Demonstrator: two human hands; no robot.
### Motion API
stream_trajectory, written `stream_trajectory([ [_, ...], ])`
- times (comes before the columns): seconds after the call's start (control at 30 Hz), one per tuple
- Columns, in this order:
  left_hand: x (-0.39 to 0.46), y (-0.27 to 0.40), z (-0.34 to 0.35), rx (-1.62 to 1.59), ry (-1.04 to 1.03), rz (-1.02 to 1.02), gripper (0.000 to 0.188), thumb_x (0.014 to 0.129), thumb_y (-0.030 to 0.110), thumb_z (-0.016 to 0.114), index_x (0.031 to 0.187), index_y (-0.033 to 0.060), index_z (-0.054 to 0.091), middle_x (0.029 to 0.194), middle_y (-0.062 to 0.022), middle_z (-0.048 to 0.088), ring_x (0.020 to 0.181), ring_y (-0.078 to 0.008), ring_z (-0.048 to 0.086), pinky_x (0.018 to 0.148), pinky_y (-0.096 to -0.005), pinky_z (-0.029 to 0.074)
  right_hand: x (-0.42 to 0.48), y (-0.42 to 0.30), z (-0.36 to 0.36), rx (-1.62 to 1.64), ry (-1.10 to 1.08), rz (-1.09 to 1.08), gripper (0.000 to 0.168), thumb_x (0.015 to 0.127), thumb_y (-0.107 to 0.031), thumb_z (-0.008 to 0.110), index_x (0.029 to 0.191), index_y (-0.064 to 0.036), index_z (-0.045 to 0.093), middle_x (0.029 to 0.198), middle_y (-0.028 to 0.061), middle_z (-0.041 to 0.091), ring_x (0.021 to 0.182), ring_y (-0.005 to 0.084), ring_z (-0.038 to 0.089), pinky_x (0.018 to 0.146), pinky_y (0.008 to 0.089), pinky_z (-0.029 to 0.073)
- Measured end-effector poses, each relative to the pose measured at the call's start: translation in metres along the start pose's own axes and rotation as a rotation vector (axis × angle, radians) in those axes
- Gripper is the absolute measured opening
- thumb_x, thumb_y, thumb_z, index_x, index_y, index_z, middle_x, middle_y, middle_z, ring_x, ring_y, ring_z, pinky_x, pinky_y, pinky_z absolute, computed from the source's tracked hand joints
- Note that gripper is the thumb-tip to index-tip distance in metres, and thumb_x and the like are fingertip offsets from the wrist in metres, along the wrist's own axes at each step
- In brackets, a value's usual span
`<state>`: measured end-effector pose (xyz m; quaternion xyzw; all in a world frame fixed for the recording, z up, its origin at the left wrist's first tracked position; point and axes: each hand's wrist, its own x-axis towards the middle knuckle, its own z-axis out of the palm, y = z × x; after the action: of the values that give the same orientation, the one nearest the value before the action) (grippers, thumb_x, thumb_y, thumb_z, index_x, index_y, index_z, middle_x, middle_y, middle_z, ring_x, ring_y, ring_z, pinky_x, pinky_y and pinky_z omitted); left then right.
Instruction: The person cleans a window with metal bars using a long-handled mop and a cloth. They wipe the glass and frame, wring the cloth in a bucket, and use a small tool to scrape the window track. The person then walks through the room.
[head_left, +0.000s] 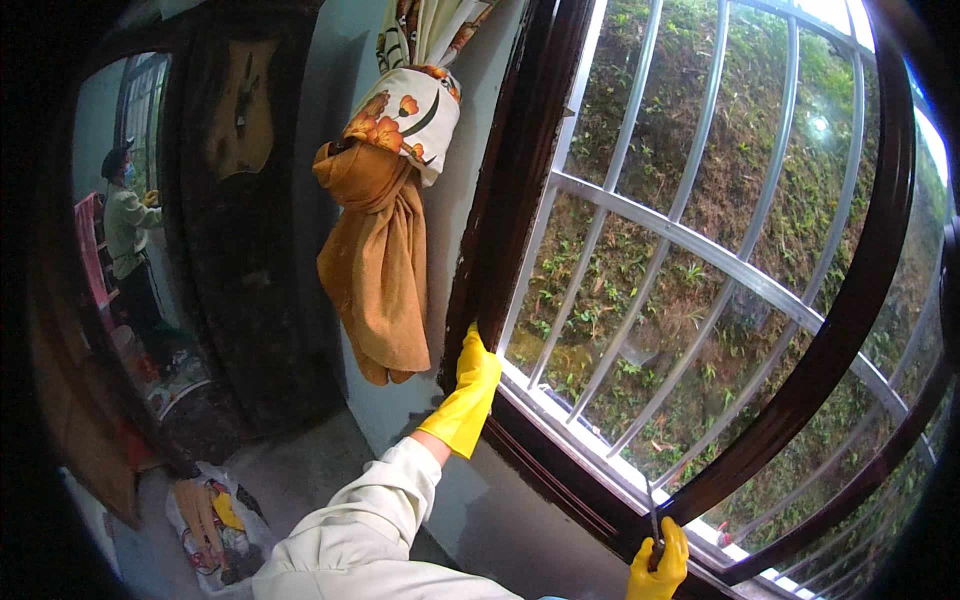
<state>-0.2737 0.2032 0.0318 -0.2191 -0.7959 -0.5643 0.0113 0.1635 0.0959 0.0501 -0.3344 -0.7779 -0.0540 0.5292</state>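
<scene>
My left hand (472, 386), in a yellow rubber glove, rests against the dark wooden window frame (499, 225) near its lower left corner; its fingers are partly hidden. At the bottom right, my right hand (660, 566), also in a yellow rubber glove, grips a thin dark tool (651, 499) with a narrow blade, pointing up beside the lower frame. What kind of tool it is cannot be told. Metal bars (697, 150) stand behind the window opening. A curtain with an orange flower print (412, 112) hangs bunched at the left, a brown cloth (379, 277) wrapped around it.
A dark wardrobe with a mirror (124, 247) stands at the left; the mirror shows a person at the window. On the floor below lies a plastic bag (251, 551) with mixed items. Beyond the bars rises a planted earth slope (675, 330).
</scene>
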Motion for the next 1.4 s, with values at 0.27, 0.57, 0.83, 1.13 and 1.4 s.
stream_trajectory([
  [0.27,-0.045,-0.011,0.007,-0.013,-0.049,0.33,0.048,0.081,0.01,0.05,0.129,0.0167,0.051,0.102,-0.0225,0.065,0.091,-0.0419,0.063,0.078,-0.0481,0.05,0.002,0.022,0.01,0.062,0.34,0.287,0.045,0.086,-0.017,0.071,0.125,-0.001,0.056,0.105,0.0157,0.063,0.082,0.023,0.061,0.07,0.0306,0.051],
  [0.57,-0.171,0.033,0.004,-0.318,-0.518,0.552,0.044,0.087,0.006,0.045,0.131,0.0058,0.047,0.117,-0.0227,0.06,0.107,-0.0368,0.06,0.09,-0.0391,0.048,-0.007,0.038,0.02,0.131,0.285,0.471,0.051,0.087,-0.003,0.068,0.133,-0.009,0.048,0.115,0.0053,0.052,0.086,0.0107,0.051,0.062,0.0184,0.048],
  [0.83,-0.251,0.064,0.031,-0.517,-0.714,0.743,0.038,0.082,-0.006,0.047,0.119,0.0001,0.058,0.111,-0.0193,0.064,0.105,-0.0327,0.063,0.092,-0.0354,0.051,0.005,0.048,-0.002,-0.185,0.198,0.337,0.04,0.087,-0.011,0.069,0.124,-0.005,0.054,0.102,0.008,0.048,0.087,0.0198,0.049,0.072,0.0292,0.041],
  [1.13,-0.209,0.075,-0.007,-0.49,-1.331,0.234,0.041,0.087,0.0,0.048,0.124,0.0121,0.06,0.106,-0.0051,0.065,0.077,-0.0098,0.06,0.065,-0.0212,0.05,-0.027,0.123,-0.067,-0.184,0.5,0.396,0.038,0.094,-0.01,0.062,0.128,-0.002,0.049,0.117,0.008,0.054,0.106,0.0174,0.053,0.094,0.0298,0.043],
  [1.4,-0.04,0.132,-0.032,-0.91,-0.769,0.368,0.026,0.095,-0.001,0.048,0.114,0.0071,0.064,0.089,-0.0032,0.069,0.047,0.0028,0.04,0.042,-0.0127,0.032,0.002,0.009,-0.01,-0.117,0.32,0.549,0.039,0.084,-0.005,0.071,0.12,-0.001,0.057,0.111,0.0082,0.061,0.095,0.014,0.058,0.081,0.0251,0.047],
])
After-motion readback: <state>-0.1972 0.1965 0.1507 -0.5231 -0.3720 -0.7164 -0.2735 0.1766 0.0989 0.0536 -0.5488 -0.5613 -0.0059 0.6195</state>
